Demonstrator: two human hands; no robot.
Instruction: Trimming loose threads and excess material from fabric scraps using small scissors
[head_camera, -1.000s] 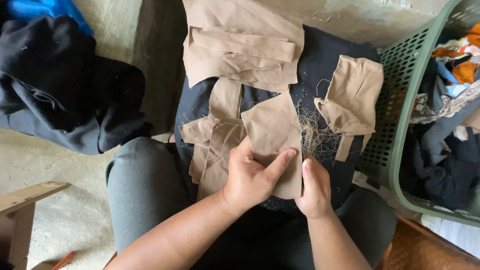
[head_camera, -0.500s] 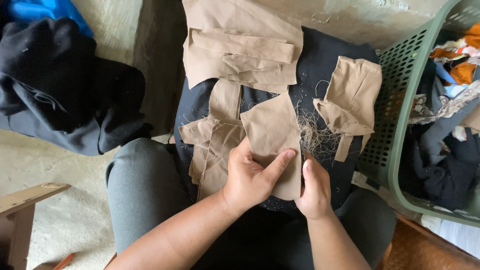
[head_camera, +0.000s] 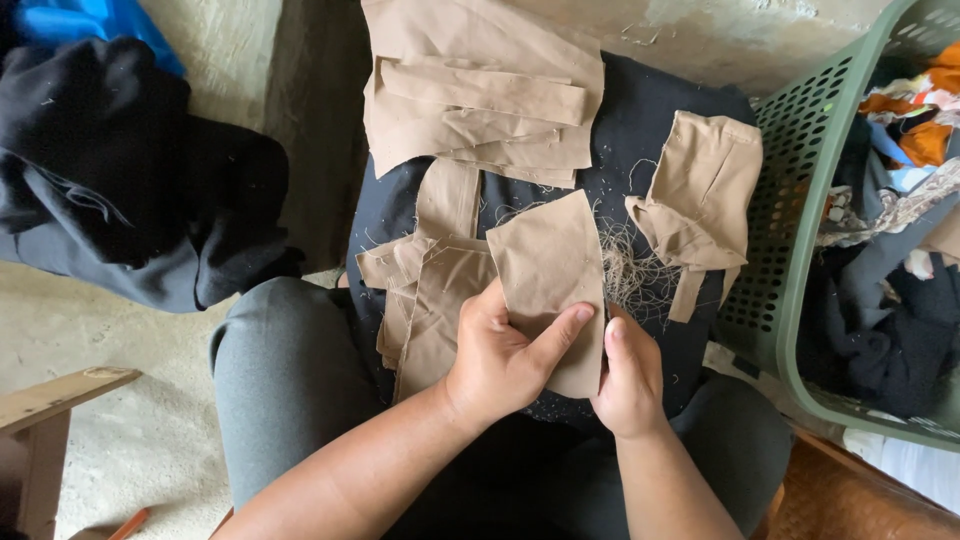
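Note:
A tan fabric piece (head_camera: 548, 262) lies on a dark cloth (head_camera: 645, 150) spread over my lap. My left hand (head_camera: 500, 355) pinches its lower part, thumb on top and index finger stretched across it. My right hand (head_camera: 628, 375) grips the same piece at its right edge, close against the left hand. More tan cut pieces (head_camera: 425, 290) lie just left of my hands. A stack of tan strips and panels (head_camera: 480, 95) sits farther up. A folded tan piece (head_camera: 700, 195) rests to the right, beside a tangle of loose threads (head_camera: 628, 270).
A green plastic basket (head_camera: 790, 250) full of mixed clothes stands at the right. A heap of black garments (head_camera: 120, 170) lies on the concrete floor at the left, with blue fabric (head_camera: 100, 22) behind it. A wooden edge (head_camera: 50, 400) shows at lower left.

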